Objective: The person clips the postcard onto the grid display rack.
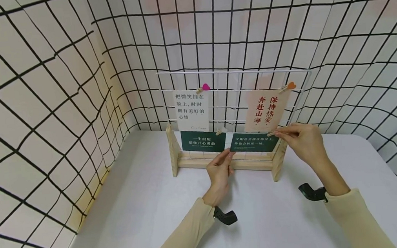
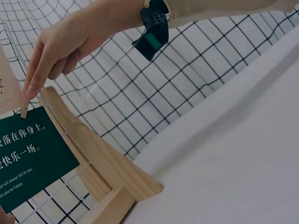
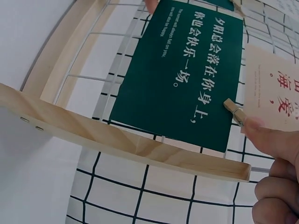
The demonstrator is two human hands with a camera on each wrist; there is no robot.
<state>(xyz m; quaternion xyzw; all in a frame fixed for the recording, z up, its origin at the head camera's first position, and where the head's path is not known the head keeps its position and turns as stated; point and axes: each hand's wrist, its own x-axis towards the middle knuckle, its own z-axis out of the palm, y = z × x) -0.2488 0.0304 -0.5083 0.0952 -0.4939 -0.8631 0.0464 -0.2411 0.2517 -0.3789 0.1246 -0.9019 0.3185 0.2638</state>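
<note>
My right hand [image 1: 304, 142] pinches a small wooden clothespin [image 3: 233, 111] at the upper right corner of a dark green card [image 1: 253, 142] with white writing. At that card's lower left corner, my left hand [image 1: 218, 173] pinches its edge between thumb and fingers. The card lies against a white wire grid rack with a wooden stand [image 1: 277, 164]. Beside it on the rack hangs another green card [image 1: 203, 141], with a clothespin [image 1: 219, 132] near its upper right corner.
Above hang a white card [image 1: 192, 110] with a pink heart clip [image 1: 205, 87] and a pale pink card [image 1: 267, 110] with an orange heart clip [image 1: 291, 86]. Black wire mesh [image 1: 225, 27] surrounds the white table [image 1: 138, 208] at the back and sides.
</note>
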